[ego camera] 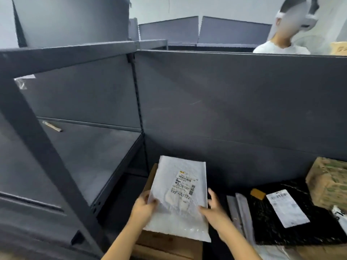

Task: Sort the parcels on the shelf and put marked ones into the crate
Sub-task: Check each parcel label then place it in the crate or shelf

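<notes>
A white padded mailer (180,196) with a printed shipping label lies flat on a brown cardboard box (165,244) in the lower middle. My left hand (144,205) pinches the mailer's left edge, thumb on top. My right hand (214,207) sits at the mailer's right edge with its fingers spread and relaxed, thumb touching the surface. To the right lies a black parcel (281,220) bearing a white label. No crate is in view.
A grey metal shelf unit (78,151) stands at the left, its boards bare except a small strip. A dark back panel (234,109) runs behind the parcels. A printed carton (330,181) sits far right. Another person (283,34) stands behind the panel.
</notes>
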A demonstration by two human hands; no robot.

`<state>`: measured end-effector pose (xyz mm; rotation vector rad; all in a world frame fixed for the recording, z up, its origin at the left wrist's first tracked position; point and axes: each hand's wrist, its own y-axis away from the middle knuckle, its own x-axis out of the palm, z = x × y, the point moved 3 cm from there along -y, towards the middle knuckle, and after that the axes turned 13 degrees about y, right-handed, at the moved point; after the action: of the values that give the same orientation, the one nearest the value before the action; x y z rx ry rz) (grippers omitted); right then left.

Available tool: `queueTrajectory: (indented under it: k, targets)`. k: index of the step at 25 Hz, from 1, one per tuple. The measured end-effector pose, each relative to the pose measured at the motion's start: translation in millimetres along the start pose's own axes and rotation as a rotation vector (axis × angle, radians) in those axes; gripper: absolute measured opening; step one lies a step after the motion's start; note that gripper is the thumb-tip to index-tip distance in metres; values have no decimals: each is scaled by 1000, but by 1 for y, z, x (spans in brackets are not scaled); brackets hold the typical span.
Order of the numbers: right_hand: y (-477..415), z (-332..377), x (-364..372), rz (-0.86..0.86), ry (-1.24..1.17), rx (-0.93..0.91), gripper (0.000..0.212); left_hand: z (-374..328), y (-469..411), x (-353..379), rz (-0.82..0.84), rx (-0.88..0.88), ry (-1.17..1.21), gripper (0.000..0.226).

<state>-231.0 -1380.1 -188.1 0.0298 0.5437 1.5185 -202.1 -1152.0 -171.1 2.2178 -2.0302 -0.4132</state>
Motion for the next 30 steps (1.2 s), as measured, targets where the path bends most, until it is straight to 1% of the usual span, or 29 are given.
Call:
queueTrajectory:
  k: [2, 4, 6, 8, 9, 11, 12, 13, 14, 15, 17, 20, 23, 25, 27, 29, 30]
  targets:
    - [-8, -3, 29, 28, 46, 18, 65, 24, -3, -21, -51, -58, -50, 38]
    - [-13, -4, 47, 17, 117, 34, 60, 36, -11, -35, -49, -38, -102, 39]
    - [-16, -4, 62, 8, 146, 57, 56, 43, -22, -43, -9, -6, -216, 39]
    - [-19, -4, 70, -51, 154, 84, 53, 46, -33, -43, 30, -3, -303, 40]
    - [-21, -4, 72, -99, 182, 82, 52, 48, -37, -40, 42, 0, -306, 42]
    - [-27, -6, 76, -194, 342, 63, 52, 50, -44, -34, 64, 13, -301, 47]
    - [-28, -8, 80, -217, 502, 50, 54, 52, -46, -30, 89, 17, -337, 50]
    - [-29, -9, 85, -222, 665, 21, 57, 55, -47, -27, 119, 17, -405, 53]
    - [-30, -10, 90, -209, 763, -10, 61, 58, -49, -25, 149, 19, -472, 55]
    - [-32, -11, 96, -179, 798, -29, 64, 60, -51, -24, 170, 20, -503, 55]
    - [-38, -10, 103, -135, 810, -41, 69, 62, -58, -23, 196, 23, -473, 55]
    - [-45, -8, 105, -139, 844, -41, 70, 63, -68, -22, 198, 50, -426, 57]
    - [-50, -11, 107, -137, 806, -14, 71, 65, -68, -20, 197, 88, -425, 57]
    - [-51, -13, 107, -130, 791, -11, 72, 65, -66, -22, 164, 102, -442, 57]
    - [-47, -14, 102, -158, 790, -35, 73, 59, -66, -22, 83, 105, -491, 63]
    - [-41, -12, 91, -219, 774, -33, 74, 44, -67, -13, 31, 164, -533, 68]
    - [-38, -12, 81, -245, 726, 3, 75, 34, -67, -3, 40, 209, -514, 69]
